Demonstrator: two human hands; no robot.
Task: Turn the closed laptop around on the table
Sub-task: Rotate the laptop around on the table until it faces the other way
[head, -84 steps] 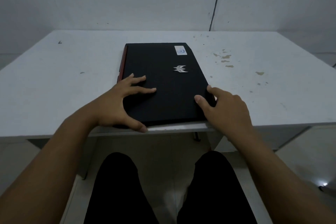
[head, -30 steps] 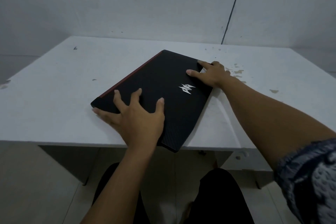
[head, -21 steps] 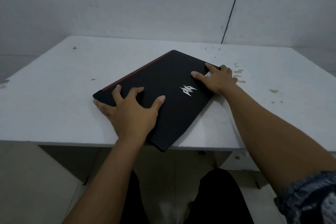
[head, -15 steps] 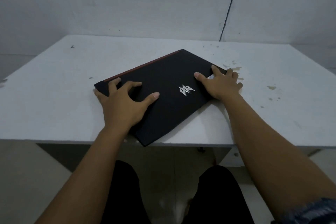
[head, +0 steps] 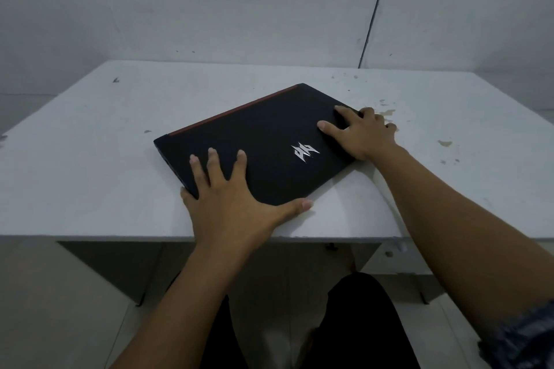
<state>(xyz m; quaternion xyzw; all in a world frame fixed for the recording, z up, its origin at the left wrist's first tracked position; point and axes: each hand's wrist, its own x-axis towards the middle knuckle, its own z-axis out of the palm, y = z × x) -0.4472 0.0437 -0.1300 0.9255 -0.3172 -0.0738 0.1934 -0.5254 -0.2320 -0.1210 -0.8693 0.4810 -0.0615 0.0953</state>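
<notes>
A closed black laptop (head: 263, 141) with a silver logo and a red strip along its far-left edge lies askew on the white table (head: 90, 165). My left hand (head: 233, 204) is spread flat over its near corner, fingers on the lid, thumb along the near edge. At the right corner my right hand (head: 362, 135) grips the laptop, fingers and thumb resting on the lid. The whole laptop now rests on the tabletop.
The table's front edge (head: 120, 238) runs just below my left hand. Brown stains (head: 386, 112) mark the tabletop to the right of the laptop. A grey wall stands behind the table. My dark-clothed legs (head: 344, 323) show beneath it.
The laptop has turned further clockwise and slid back from the table's front edge. My left hand moved to the near corner; my right hand came nearer with its corner.
</notes>
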